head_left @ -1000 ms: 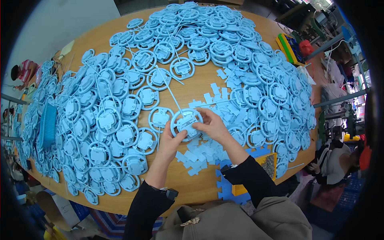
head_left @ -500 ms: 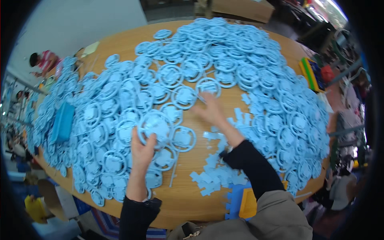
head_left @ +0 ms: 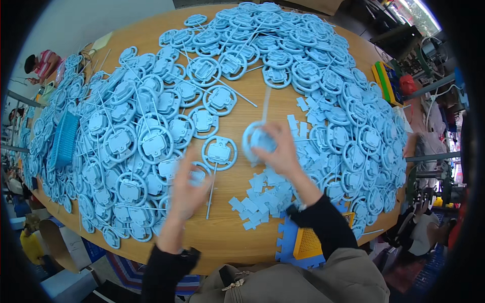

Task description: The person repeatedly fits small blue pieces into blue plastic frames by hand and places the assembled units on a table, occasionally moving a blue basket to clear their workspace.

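Note:
My right hand [head_left: 279,150] grips a light-blue plastic ring part [head_left: 251,144] over the middle of the table. A thin rod, smeared by motion, runs up from the part. My left hand [head_left: 184,194] is blurred, with thumb and fingers apart and nothing visible in it. It hovers at the near edge of the left pile of ring parts [head_left: 120,143]. Between my hands lies another ring part [head_left: 219,151] with a flat block in its centre and a rod pointing toward me. Small flat light-blue rectangular pieces [head_left: 260,204] lie loose near my right forearm.
More ring parts [head_left: 366,139] are heaped along the right and far sides of the wooden table [head_left: 227,237]. A blue basket [head_left: 65,139] sits in the left pile. By my right sleeve are a yellow tray [head_left: 308,243] and a blue mat [head_left: 288,240]. Another person [head_left: 45,63] is at far left.
My left hand has let go of a ring part and drawn slightly nearer to me. My right hand has picked up a ring part and brought it closer. The view has shifted slightly.

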Tool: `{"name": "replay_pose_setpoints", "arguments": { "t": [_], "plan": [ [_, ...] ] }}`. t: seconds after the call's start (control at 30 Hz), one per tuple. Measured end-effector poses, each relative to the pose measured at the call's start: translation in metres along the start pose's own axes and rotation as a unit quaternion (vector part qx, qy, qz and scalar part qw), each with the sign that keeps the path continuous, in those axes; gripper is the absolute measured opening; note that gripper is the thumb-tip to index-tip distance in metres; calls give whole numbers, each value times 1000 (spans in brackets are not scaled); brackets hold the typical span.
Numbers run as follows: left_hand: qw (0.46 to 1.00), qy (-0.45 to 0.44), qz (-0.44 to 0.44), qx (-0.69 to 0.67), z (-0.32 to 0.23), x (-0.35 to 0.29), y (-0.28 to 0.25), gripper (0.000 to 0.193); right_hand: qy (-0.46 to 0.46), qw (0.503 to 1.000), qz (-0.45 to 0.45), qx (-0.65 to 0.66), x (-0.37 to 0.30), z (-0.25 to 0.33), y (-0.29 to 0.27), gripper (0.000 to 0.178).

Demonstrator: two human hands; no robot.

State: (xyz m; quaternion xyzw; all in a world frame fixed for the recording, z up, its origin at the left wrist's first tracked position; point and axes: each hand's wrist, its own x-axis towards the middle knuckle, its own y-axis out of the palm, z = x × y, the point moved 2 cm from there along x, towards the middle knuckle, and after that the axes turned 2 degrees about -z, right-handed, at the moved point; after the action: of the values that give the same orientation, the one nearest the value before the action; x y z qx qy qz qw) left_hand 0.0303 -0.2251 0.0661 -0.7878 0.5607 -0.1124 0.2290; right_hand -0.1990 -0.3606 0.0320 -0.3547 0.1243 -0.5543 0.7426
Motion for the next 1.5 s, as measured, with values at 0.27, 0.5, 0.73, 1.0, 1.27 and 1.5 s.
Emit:
{"name": "replay_pose_setpoints", "arguments": {
  "t": [0.27, 0.5, 0.73, 1.0, 1.27, 1.5],
  "plan": [
    [807, -290, 88, -507, 43, -43, 66, 41, -50, 991, 92, -86, -46, -12, 2, 43],
    [858, -275, 108, -420, 58, -40, 65, 38, -98, 964, 130, -213, -39, -46, -2, 29],
    [940, -205, 141, -236, 74, -43, 79, 51, -96, 961, 113, -234, -45, -61, 10, 49],
    [816, -247, 168, -495, 58, -56, 56, 63, -60, 970, 117, -206, -55, -29, 4, 39],
    [812, -215, 154, -520, 62, -55, 59, 65, -58, 965, 174, -190, -39, -29, -2, 40],
    [800, -200, 150, -546, 66, -58, 57, 65, -62, 964, 160, -204, -43, -30, 2, 36]
  ]
}}
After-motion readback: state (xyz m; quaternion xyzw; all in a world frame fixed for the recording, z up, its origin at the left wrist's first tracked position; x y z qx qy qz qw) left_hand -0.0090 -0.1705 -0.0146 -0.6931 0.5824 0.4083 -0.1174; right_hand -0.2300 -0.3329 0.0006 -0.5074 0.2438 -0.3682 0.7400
